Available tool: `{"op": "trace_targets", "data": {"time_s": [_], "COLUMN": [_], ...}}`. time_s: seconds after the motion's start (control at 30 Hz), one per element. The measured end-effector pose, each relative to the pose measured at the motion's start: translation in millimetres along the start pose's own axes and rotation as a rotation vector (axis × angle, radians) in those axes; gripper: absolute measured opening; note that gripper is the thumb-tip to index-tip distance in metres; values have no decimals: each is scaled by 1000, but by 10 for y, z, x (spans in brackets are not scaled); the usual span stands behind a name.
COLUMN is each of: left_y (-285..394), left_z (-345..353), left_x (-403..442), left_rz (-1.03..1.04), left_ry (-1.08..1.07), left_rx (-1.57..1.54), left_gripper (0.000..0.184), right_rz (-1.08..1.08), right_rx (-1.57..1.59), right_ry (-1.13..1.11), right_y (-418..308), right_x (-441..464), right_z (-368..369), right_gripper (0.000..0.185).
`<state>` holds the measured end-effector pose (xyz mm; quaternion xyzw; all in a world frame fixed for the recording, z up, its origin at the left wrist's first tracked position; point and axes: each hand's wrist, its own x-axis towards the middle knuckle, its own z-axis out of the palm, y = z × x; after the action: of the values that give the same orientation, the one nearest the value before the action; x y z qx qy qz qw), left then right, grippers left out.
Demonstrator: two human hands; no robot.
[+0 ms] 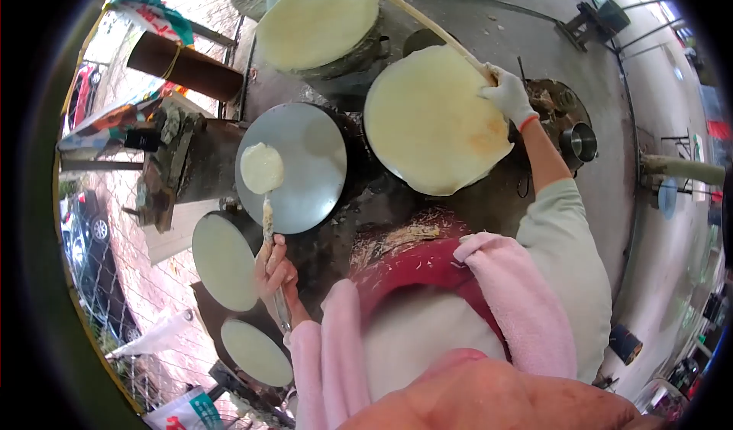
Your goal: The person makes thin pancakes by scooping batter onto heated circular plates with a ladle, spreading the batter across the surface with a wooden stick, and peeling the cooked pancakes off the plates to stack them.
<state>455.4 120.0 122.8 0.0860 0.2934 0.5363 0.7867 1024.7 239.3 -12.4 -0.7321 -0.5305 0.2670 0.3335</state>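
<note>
My left hand (276, 271) is closed round the handle of a ladle (268, 220), which is smeared with batter. At its far end a round patch of pale batter (262, 168) shows above a bare grey griddle (313, 174); I cannot tell whether the ladle touches the plate. My right hand (507, 96), in a white glove with an orange cuff, grips the end of a long, thin wooden stick (431, 24). Just below that hand a large round pancake (431, 125) covers another griddle, browned at its lower right, with its edge slightly ragged.
Another wide pancake (321, 22) lies on a griddle at the back. Two smaller-looking pale rounds, one upper (224, 262) and one lower (257, 352), are at my left. A metal pot (578, 143) stands at the right. Wire fencing (114, 293) runs along the left side.
</note>
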Motion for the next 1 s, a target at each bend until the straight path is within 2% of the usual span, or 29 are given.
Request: {"op": "trace_targets", "data": {"time_s": [0.03,0.07,0.13,0.23,0.27,0.33,0.4,0.43,0.47,0.57,0.6,0.63,0.7,0.77,0.87,0.9,1.0], "left_y": [-8,20,67,187,175,173,146,111,252,72,4,-81,-162,-411,-811,-929,-1212], "left_z": [60,6,-131,-367,-393,-466,-552,-552,-659,-548,-536,-588,-579,-561,-307,-435,-358], "left_x": [-31,-50,-104,-237,-283,-391,-530,-603,-649,-888,-962,-1030,-1172,-1319,-1547,-1692,-2009], "left_rz": [13,-4,-35,21,38,74,99,132,157,237,265,316,397,481,666,664,751], "left_ry": [89,75,38,102,120,169,216,268,324,403,419,345,405,427,680,481,377], "left_rx": [16,-15,-77,4,29,94,119,110,108,48,19,-17,-49,-192,-125,-323,-572], "left_gripper": [27,28,28,28,28,29,29,29,29,29,29,29,29,29,29,32,36], "right_rz": [-31,-63,-145,-234,-266,-379,-623,-620,-837,-945,-943,-1104,-1032,-986,-1151,-1168,-1028], "right_rx": [65,130,211,207,173,-136,-221,-291,-335,-542,-573,-873,-811,-1052,-856,-783,-779], "right_ry": [-20,-40,-45,-77,-102,33,72,89,167,246,277,321,264,150,190,152,-66], "right_y": [-325,-643,-1118,-1826,-2119,-2375,-2959,-3621,-3931,-4324,-4339,-3921,-3586,-3472,-2587,-2354,-2101], "right_x": [-52,-82,11,426,578,1160,1410,941,924,1018,950,1769,2102,1875,2192,2240,2197], "right_z": [-76,-133,-221,-264,-363,-501,-565,-516,-235,183,418,746,1563,1977,2743,2896,3002], "right_gripper": [74,74,62,51,47,48,47,44,44,35,32,40,32,34,26,25,22]}}
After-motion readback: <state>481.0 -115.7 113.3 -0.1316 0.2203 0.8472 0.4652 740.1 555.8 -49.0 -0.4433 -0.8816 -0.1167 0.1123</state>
